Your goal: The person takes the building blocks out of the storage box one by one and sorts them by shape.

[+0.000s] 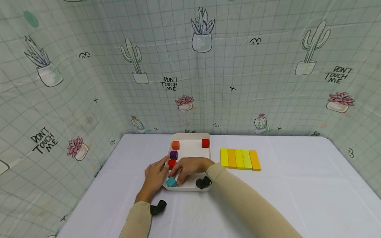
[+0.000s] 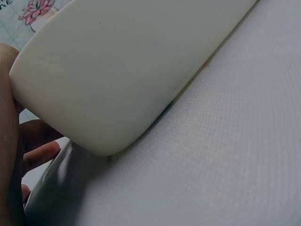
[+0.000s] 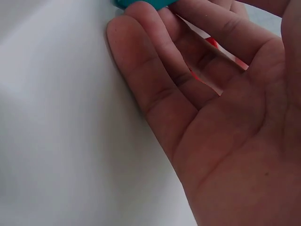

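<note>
Both hands, left [image 1: 153, 178] and right [image 1: 190, 168], fingers relaxed, touch the tray [image 1: 190, 148], long axis pointing away

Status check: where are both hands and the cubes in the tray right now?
Left hand on white tray edge, fingers straight. Right hand over red cube, beside teal cube; grip unclear. Purple cube close behind.

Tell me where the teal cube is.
In the head view, the teal cube sits in the white tray's near left corner, between the left hand and right hand.
</note>
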A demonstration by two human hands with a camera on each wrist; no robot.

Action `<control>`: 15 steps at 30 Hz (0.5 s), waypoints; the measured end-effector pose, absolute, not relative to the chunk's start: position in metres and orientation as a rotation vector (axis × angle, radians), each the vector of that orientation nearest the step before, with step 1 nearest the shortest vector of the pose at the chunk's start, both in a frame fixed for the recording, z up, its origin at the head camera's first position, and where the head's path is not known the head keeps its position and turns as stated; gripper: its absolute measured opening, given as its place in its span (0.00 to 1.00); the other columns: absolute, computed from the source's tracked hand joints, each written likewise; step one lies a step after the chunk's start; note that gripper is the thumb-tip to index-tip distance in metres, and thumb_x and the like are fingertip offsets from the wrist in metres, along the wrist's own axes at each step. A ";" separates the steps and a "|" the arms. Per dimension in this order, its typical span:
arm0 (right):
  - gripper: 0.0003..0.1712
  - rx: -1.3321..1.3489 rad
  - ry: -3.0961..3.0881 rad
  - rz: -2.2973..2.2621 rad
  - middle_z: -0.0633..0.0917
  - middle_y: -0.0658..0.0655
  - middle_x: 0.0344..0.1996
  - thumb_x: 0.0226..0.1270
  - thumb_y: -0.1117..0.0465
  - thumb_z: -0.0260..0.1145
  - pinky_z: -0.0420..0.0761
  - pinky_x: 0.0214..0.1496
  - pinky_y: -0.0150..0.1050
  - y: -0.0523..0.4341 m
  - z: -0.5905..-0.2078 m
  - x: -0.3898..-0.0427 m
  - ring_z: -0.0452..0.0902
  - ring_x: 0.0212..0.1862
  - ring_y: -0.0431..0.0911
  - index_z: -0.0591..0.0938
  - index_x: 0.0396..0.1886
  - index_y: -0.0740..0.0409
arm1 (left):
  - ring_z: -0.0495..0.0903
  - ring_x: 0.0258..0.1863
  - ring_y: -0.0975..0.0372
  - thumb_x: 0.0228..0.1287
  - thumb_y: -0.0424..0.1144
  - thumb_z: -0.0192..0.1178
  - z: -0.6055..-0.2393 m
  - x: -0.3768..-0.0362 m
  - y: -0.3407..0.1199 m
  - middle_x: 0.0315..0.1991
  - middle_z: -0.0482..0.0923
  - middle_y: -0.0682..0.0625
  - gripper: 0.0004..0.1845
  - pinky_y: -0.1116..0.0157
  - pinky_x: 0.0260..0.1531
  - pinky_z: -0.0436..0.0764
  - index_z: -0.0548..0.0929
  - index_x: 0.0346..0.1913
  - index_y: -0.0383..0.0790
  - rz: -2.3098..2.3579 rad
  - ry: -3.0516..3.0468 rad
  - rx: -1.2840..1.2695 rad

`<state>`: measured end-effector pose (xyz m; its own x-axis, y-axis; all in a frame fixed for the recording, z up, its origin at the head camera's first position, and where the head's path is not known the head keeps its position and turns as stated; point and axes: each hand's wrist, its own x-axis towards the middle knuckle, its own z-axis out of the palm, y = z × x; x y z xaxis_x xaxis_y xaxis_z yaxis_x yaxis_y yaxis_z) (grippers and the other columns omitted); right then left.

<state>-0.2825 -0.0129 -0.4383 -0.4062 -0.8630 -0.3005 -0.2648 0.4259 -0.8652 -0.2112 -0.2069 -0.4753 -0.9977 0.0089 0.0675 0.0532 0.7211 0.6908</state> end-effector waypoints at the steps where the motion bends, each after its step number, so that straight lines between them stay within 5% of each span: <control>1: 0.23 -0.953 1.905 -0.955 0.85 0.47 0.45 0.58 0.62 0.72 0.81 0.50 0.37 -0.013 -0.438 -0.282 0.78 0.48 0.44 0.86 0.55 0.48 | 0.60 0.72 0.45 0.77 0.44 0.49 -0.476 -0.211 -0.207 0.71 0.70 0.42 0.26 0.39 0.71 0.37 0.69 0.74 0.49 -1.151 -2.861 -0.050; 15: 0.18 -0.955 1.942 -0.906 0.85 0.48 0.42 0.61 0.60 0.72 0.80 0.48 0.36 -0.015 -0.433 -0.278 0.78 0.46 0.43 0.87 0.53 0.48 | 0.61 0.71 0.45 0.76 0.45 0.50 -0.479 -0.214 -0.209 0.71 0.69 0.43 0.26 0.39 0.71 0.38 0.70 0.74 0.49 -1.154 -2.842 -0.065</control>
<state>-0.2782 -0.0151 -0.4334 -0.4186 -0.8484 -0.3241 -0.2970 0.4651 -0.8339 -0.2138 -0.2085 -0.4793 -0.9964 0.0120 0.0837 0.0670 0.7165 0.6943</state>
